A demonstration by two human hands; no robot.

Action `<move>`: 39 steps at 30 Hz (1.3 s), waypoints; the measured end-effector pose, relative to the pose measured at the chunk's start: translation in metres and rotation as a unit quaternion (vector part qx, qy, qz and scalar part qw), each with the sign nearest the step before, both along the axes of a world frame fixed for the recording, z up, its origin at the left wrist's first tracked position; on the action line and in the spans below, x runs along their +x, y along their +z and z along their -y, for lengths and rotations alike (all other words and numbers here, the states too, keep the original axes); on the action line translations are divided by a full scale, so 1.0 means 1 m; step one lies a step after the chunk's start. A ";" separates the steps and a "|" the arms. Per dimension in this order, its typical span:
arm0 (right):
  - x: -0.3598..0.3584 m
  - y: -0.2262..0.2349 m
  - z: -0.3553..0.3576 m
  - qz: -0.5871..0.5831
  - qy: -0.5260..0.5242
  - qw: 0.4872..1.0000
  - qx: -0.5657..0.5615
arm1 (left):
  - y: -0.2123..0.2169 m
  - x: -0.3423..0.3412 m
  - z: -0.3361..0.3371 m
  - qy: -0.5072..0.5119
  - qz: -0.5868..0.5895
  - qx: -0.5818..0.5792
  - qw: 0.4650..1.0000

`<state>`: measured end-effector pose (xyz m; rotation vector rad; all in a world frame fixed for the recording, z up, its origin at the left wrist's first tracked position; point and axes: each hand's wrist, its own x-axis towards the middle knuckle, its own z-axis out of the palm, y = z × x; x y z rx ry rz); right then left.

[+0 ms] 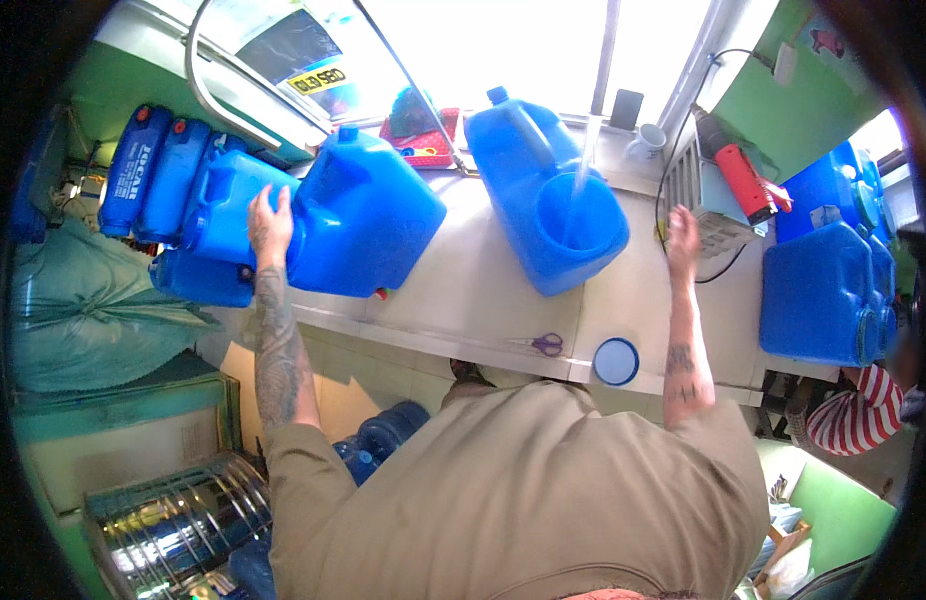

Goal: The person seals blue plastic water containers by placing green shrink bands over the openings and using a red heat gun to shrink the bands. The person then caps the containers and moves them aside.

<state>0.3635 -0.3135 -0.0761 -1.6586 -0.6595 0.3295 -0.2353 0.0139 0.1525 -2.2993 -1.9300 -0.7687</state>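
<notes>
My left hand [271, 225] is open, its fingers apart. It overlaps a blue water jug [221, 185] beside a larger blue jug [368, 215] at the counter's left; whether it touches either is unclear. Mid-counter lies a tilted blue jug [518, 150], its wide round mouth toward me. A clear streak like running water [586, 150] drops into that mouth. To its right, my right hand [683, 245] is slightly blurred, fingers extended and nothing visible in it. A round blue cap [616, 361] and purple-handled scissors [549, 344] lie at the counter's near edge.
On the right, a red heat gun [743, 180] rests on a grey metal box [713, 200] with a black cord. More blue jugs [818, 290] stand beyond, near a person's striped sleeve [856, 415]. A white mug [645, 142] and red basket [438, 140] line the window.
</notes>
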 end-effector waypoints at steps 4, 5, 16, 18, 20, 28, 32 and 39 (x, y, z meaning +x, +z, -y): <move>-0.114 0.069 0.068 0.073 -0.082 0.994 0.013 | -0.026 -0.079 -0.032 0.013 -0.030 -0.120 0.992; -0.149 0.084 0.064 0.085 -0.046 0.995 0.006 | -0.030 -0.086 -0.035 -0.047 -0.009 -0.103 0.994; -0.442 0.209 -0.217 0.530 0.298 0.793 0.040 | 0.020 -0.090 -0.017 -0.421 -0.005 -0.212 0.882; -0.437 0.207 -0.230 0.567 0.328 0.752 -0.075 | 0.030 -0.101 -0.010 -0.541 -0.070 -0.139 0.827; -0.427 0.203 -0.231 0.588 0.333 0.737 -0.009 | 0.033 -0.114 -0.002 -0.580 -0.166 -0.108 0.790; -0.446 0.184 -0.241 0.601 0.197 0.771 -0.076 | -0.016 -0.119 -0.039 -0.485 -0.147 -0.001 0.862; -0.468 0.182 -0.246 0.579 0.114 0.799 -0.113 | -0.023 -0.097 -0.043 -0.362 -0.115 0.024 0.925; -0.441 0.185 -0.234 0.605 0.228 0.762 -0.045 | 0.039 -0.114 -0.028 -0.512 -0.315 -0.102 0.793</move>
